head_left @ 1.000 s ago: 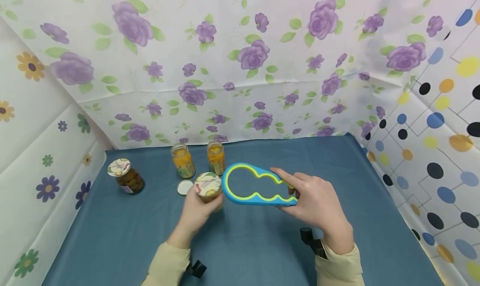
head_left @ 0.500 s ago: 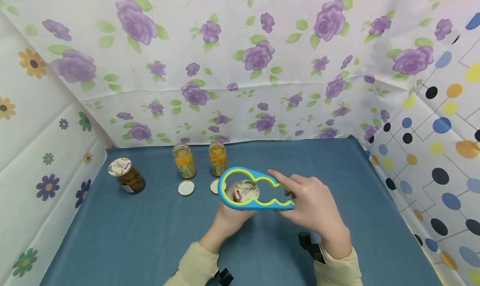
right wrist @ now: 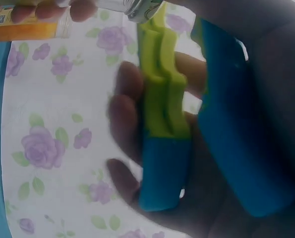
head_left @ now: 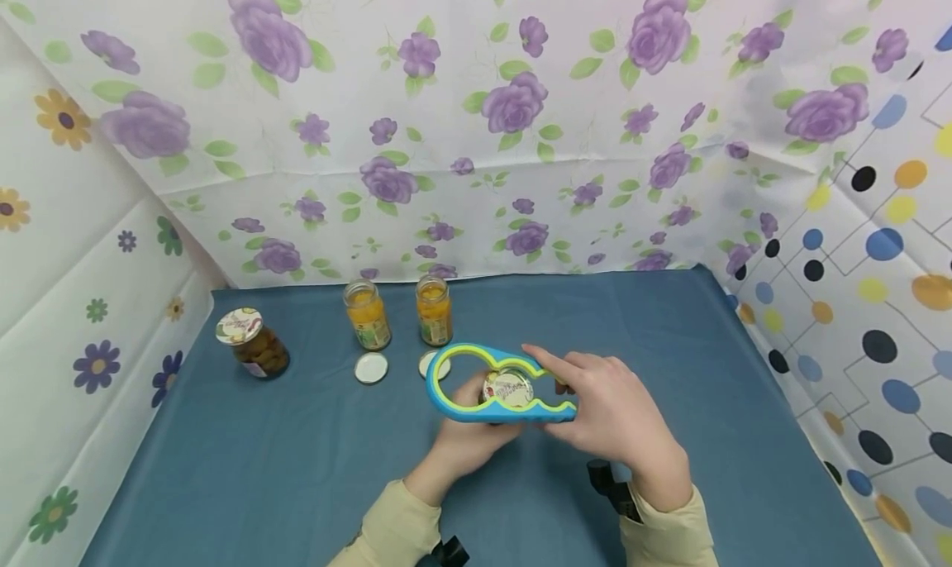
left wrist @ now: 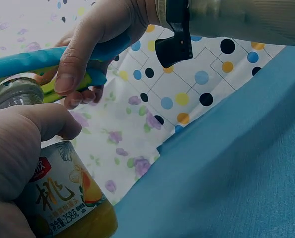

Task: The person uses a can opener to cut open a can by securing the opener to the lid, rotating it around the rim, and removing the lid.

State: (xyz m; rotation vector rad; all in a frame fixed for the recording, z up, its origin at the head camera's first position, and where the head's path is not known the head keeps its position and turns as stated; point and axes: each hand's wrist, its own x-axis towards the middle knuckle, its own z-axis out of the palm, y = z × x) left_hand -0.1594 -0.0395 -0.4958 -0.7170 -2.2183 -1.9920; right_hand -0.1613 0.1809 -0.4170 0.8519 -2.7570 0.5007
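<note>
My left hand (head_left: 464,445) grips a glass jar, whose patterned lid (head_left: 509,388) shows inside the frame of a blue and yellow jar opener (head_left: 483,416). The lid sits at the scalloped middle part of the opener. In the left wrist view, the jar (left wrist: 63,191) is tilted and has a peach label with orange-yellow contents. My right hand (head_left: 611,406) holds the opener by its two handle arms, index finger stretched along the upper one. The right wrist view shows fingers (right wrist: 125,116) curled around one arm of the opener (right wrist: 165,171).
Two lidless jars of orange fruit, a left one (head_left: 368,315) and a right one (head_left: 434,311), stand at the back. In front lie two white lids, one fully visible (head_left: 370,368), one partly covered by the opener. A lidded dark jar (head_left: 260,348) stands at far left on the blue cloth (head_left: 245,468).
My left hand has carried the jar rightward from beside the loose lids to under the opener. The lid now shows farther along the opening, toward the handles. The right hand has shifted slightly left.
</note>
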